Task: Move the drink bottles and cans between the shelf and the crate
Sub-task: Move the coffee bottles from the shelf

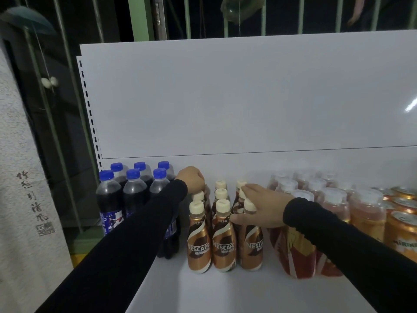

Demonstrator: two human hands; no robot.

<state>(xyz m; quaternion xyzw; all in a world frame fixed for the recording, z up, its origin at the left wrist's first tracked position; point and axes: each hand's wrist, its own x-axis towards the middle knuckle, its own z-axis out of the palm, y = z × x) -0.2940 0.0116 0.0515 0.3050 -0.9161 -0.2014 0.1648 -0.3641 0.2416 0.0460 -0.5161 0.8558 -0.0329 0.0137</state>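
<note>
Several brown Nescafe coffee bottles with cream caps stand in three rows on the white shelf. My left hand reaches to the back of the left row, fingers curled down over a rear bottle whose cap is hidden. My right hand lies across the right row, fingers over the caps and thumb against the front right bottle. Both arms wear black sleeves.
Dark cola bottles with blue caps stand at the shelf's left end. Red tea bottles with clear caps and orange Mirinda cans fill the right. A white back panel rises behind. No crate is in view.
</note>
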